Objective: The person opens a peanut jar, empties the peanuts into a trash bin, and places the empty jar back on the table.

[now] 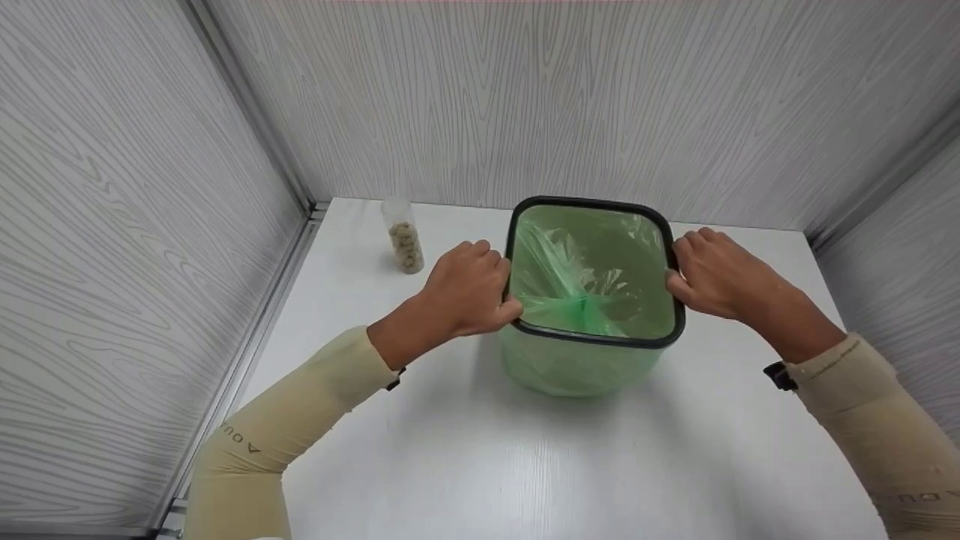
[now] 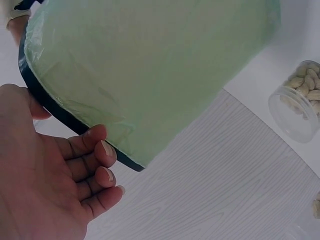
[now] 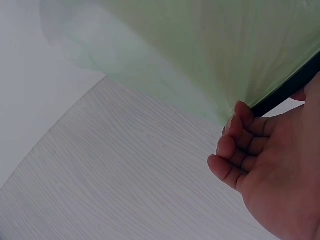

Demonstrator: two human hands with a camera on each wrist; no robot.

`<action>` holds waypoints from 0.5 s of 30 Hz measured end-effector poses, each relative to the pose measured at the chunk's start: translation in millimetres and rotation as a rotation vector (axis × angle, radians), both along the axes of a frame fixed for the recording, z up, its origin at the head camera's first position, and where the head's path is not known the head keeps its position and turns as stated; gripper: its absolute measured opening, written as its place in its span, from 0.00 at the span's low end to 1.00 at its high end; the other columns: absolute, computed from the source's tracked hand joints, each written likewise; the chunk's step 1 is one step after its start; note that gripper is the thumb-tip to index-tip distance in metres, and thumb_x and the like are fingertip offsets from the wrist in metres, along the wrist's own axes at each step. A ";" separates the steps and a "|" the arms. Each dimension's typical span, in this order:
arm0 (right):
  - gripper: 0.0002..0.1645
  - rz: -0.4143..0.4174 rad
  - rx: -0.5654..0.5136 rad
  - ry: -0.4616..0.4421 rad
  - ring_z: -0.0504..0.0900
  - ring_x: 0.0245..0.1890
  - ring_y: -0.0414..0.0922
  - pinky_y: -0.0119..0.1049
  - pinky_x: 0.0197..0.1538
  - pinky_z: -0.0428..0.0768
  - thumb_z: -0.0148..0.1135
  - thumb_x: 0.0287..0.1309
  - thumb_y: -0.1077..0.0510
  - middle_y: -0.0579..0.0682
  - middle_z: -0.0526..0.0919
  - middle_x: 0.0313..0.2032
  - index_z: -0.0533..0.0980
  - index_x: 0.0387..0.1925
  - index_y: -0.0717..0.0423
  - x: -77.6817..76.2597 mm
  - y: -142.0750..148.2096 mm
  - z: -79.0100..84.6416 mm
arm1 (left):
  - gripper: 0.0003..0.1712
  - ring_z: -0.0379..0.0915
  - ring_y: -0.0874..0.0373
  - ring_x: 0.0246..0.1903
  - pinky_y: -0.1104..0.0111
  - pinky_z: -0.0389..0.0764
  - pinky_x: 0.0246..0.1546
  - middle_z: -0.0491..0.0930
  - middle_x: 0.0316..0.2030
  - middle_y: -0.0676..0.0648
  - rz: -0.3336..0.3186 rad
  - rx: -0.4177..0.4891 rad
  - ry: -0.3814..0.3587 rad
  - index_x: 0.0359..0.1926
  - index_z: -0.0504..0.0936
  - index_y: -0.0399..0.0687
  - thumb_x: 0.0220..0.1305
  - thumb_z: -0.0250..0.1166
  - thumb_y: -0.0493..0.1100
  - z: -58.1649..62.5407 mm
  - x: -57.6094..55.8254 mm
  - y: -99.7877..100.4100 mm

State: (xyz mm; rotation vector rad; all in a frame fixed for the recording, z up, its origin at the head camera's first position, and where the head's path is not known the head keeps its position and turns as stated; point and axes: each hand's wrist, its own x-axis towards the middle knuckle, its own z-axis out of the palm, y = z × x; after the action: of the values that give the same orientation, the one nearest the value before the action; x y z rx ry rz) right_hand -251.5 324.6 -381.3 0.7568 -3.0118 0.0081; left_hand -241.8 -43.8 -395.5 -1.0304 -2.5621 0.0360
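Observation:
In the head view, a trash bin stands on the white table, wrapped in a thin green plastic bag. A black square rim ring runs round its mouth. Inside, the bag gathers into a bunched knot of folds. My left hand grips the ring's left side, with its thumb toward the near corner. Opposite it, my right hand holds the right side. Both wrist views show curled fingertips against the ring's outer edge and green film stretched below it.
A clear jar of tan shelled-looking nuts stands at the table's back left. Grey wood-grain panels enclose the back and both sides. The white tabletop extends in front of the bin.

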 end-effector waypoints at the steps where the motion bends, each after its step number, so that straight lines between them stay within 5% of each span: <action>1: 0.15 -0.001 0.000 -0.004 0.69 0.34 0.53 0.50 0.47 0.69 0.42 0.62 0.56 0.55 0.71 0.28 0.68 0.28 0.63 -0.1 -0.1 0.3 | 0.15 0.59 0.54 0.22 0.66 0.56 0.26 0.68 0.17 0.48 0.002 -0.003 0.000 0.17 0.67 0.49 0.56 0.48 0.49 0.3 0.7 -0.2; 15: 0.16 -0.003 -0.012 -0.024 0.71 0.37 0.55 0.54 0.51 0.71 0.42 0.63 0.55 0.57 0.73 0.30 0.69 0.30 0.64 -0.9 0.0 4.6 | 0.15 0.60 0.54 0.21 0.65 0.63 0.25 0.67 0.15 0.49 0.007 0.010 0.019 0.15 0.64 0.49 0.54 0.48 0.49 4.6 3.4 1.5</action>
State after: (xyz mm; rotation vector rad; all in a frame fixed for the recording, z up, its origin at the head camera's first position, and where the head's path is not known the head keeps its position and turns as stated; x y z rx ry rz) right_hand -252.4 324.7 -376.7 0.7560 -3.0333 0.0356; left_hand -238.4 -42.3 -390.9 -1.0121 -2.5463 0.0346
